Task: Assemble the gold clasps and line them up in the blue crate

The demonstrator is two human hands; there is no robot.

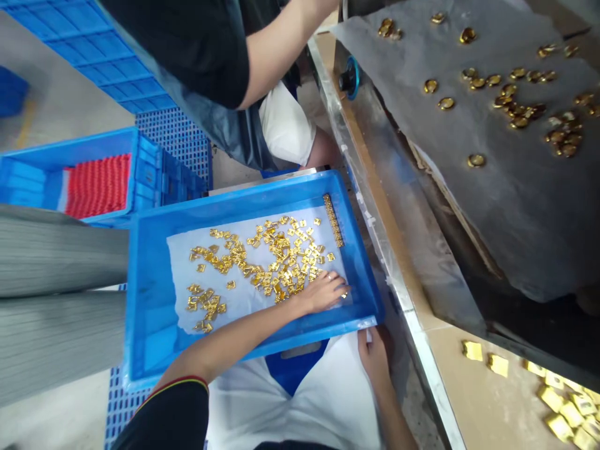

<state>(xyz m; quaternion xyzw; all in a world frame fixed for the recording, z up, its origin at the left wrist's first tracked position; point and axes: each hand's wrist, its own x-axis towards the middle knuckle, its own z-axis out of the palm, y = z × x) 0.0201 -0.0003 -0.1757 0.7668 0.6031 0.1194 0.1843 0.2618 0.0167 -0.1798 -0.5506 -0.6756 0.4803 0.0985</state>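
My left hand (324,291) reaches across a blue plastic crate (154,356), palm down near its right end. Its fingers are slightly apart, with a ring on one, and a small gold piece shows by the fingertips. Many small, shiny, squarish gold pieces (281,250) lie scattered on a white sheet (253,306) inside the crate. Along the crate's right end stands a neat row of gold pieces (333,220). My right hand (374,359) is closed just below the crate's near right corner, beside my white shorts; a small whitish bit shows at its thumb, too unclear to name.
A metal-edged bench (407,306) runs along the right, bearing a grey sheet (529,206) with round gold pieces (515,112) and yellow-gold blocks (562,406). Another person's arm (281,50) is at the top. At left, a blue bin (98,140) holds red items (98,185).
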